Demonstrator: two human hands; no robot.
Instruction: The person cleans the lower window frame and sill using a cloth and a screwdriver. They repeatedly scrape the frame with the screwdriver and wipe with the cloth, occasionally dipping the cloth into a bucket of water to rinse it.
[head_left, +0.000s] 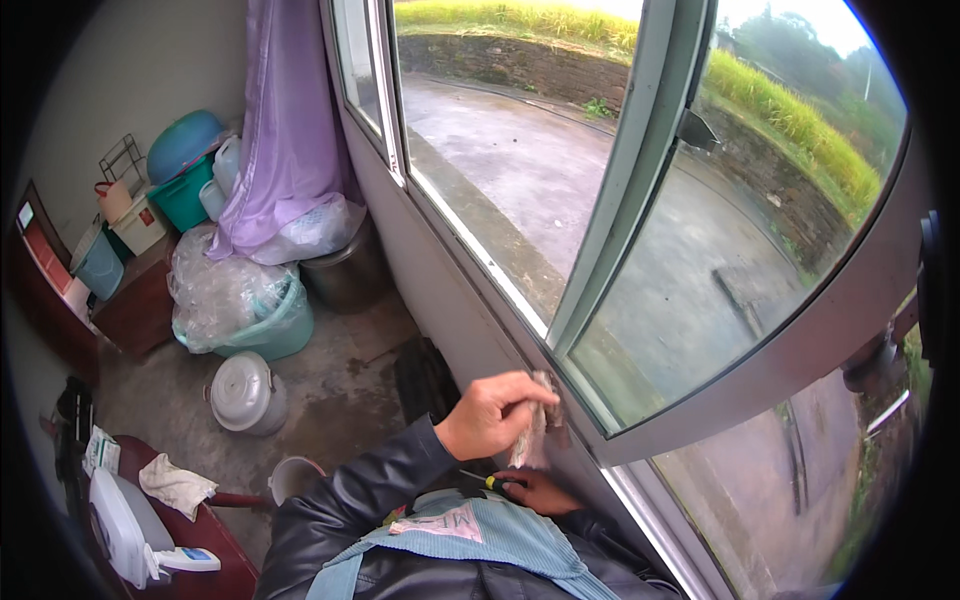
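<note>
My left hand (491, 415) grips a crumpled greyish-brown rag (531, 439) against the wall just below the sliding window's frame (559, 356). Part of the rag hangs down beneath my fingers. Lower and closer to my body, my right hand (544, 493) is closed around a screwdriver (495, 484) with a yellow and black handle, its shaft pointing left. The window's glass pane (697, 277) stands just beyond both hands. A blue corduroy apron (487, 525) covers my front.
Behind me on the left, a dark red table (225, 566) bears a spray bottle (135, 525) and a cloth (176, 484). A lidded metal pot (244, 394), a bucket (294, 476) and a turquoise tub (289, 330) of plastic bags stand on the floor. A purple curtain (289, 127) hangs beside the window.
</note>
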